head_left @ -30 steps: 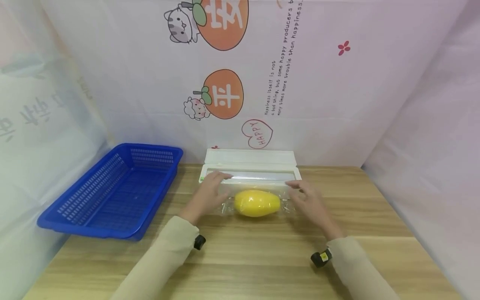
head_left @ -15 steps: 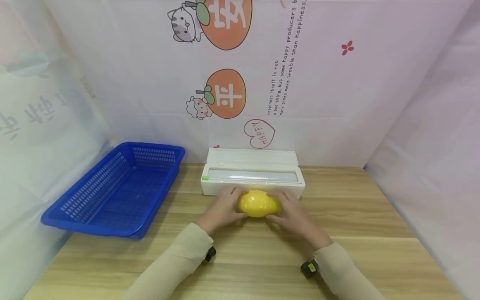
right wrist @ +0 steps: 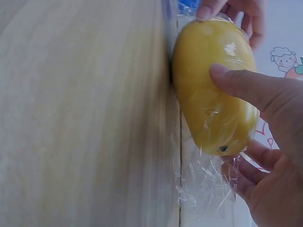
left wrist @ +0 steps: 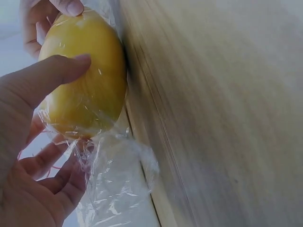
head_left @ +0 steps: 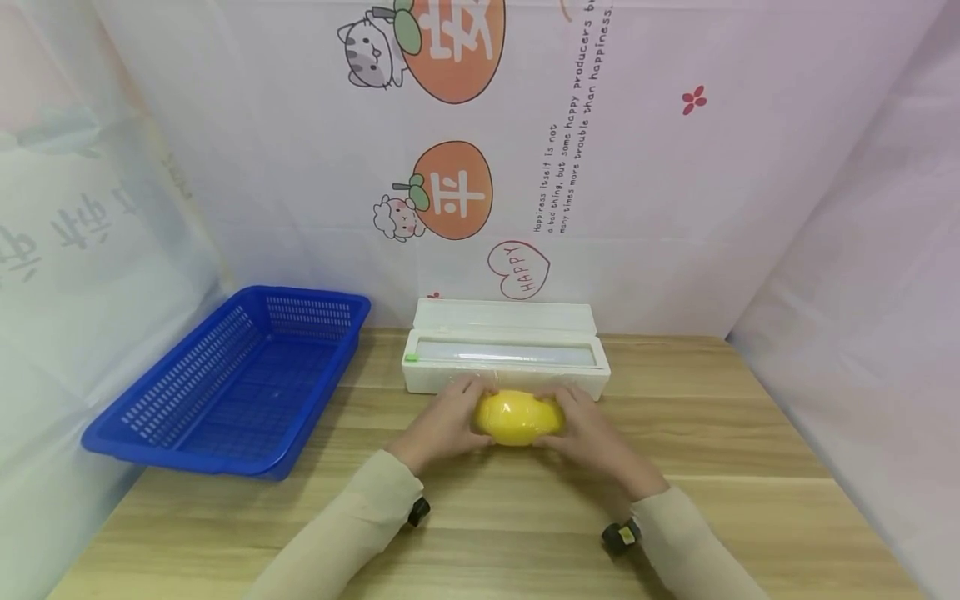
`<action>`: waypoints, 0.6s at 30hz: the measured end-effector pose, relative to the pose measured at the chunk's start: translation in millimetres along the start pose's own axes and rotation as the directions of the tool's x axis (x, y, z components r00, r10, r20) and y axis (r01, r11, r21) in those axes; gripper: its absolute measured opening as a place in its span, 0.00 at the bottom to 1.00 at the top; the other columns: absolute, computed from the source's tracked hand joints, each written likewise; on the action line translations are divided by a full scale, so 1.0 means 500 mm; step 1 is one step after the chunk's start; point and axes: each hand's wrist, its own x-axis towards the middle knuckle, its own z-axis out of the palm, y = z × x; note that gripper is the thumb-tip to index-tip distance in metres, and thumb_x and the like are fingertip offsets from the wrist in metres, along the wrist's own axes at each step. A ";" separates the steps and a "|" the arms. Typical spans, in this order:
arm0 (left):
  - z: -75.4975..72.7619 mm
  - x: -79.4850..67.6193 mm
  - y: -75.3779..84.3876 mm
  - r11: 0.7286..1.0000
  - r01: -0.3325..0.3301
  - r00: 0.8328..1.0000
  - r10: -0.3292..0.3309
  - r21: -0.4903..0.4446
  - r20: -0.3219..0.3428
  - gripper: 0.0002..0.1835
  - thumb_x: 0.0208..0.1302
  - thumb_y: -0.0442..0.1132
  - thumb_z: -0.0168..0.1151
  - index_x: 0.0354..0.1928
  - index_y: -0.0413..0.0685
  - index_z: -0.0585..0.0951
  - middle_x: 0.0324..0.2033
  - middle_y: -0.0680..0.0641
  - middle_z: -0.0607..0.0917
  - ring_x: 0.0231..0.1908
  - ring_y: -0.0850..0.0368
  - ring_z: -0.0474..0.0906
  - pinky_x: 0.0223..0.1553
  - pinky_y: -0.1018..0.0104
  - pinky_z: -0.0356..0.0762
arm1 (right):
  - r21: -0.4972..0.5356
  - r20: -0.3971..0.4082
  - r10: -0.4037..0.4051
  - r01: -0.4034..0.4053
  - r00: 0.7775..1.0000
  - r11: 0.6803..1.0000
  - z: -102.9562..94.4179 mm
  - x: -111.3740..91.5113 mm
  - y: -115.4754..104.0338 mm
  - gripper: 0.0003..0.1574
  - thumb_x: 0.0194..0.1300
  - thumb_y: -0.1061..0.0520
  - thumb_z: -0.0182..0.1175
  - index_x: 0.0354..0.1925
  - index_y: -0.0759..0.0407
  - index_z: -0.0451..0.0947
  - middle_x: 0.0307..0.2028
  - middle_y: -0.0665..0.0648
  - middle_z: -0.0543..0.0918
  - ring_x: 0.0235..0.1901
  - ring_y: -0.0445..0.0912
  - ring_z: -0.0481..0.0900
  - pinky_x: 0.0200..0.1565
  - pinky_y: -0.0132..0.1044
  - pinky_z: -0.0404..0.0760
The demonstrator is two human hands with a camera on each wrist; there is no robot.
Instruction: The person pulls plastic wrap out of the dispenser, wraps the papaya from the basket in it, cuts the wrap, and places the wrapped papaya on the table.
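Toward the back edge of the desk [head_left: 510,533], we hold the film-wrapped yellow fruit [head_left: 517,419] between our left hand [head_left: 447,423], gripping its left end, and our right hand [head_left: 590,427], gripping its right; its long axis parallels that edge, neither hand nearer

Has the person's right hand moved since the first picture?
Yes. Against the white box in the head view, the right hand has shifted left, from near the box's right end, and now grips the wrapped yellow fruit.
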 end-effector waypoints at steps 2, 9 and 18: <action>0.000 -0.004 0.000 1.000 0.001 1.000 -0.001 -0.003 0.012 0.38 0.49 0.46 0.82 0.61 0.47 0.74 0.58 0.46 0.75 0.59 0.51 0.71 0.64 0.57 0.70 | 0.011 0.011 -0.001 0.001 1.000 1.000 -0.004 -0.003 -0.004 0.40 0.51 0.52 0.80 0.59 0.61 0.74 0.56 0.57 0.76 0.56 0.51 0.73 0.61 0.50 0.73; -0.006 -0.020 0.004 0.998 0.038 0.997 -0.035 -0.041 0.065 0.38 0.52 0.49 0.80 0.63 0.49 0.73 0.59 0.47 0.76 0.59 0.52 0.73 0.63 0.57 0.71 | 0.046 0.037 -0.019 0.017 0.999 0.999 -0.012 -0.011 -0.013 0.39 0.51 0.52 0.80 0.58 0.58 0.75 0.57 0.55 0.77 0.56 0.51 0.74 0.60 0.53 0.73; -0.022 -0.042 0.014 0.994 0.060 0.987 -0.046 -0.089 0.151 0.38 0.55 0.51 0.77 0.66 0.51 0.73 0.59 0.50 0.76 0.59 0.55 0.73 0.64 0.57 0.70 | 0.158 0.143 0.016 -0.039 0.990 0.987 -0.022 -0.023 -0.011 0.39 0.51 0.42 0.78 0.59 0.49 0.76 0.55 0.44 0.79 0.54 0.43 0.76 0.58 0.50 0.74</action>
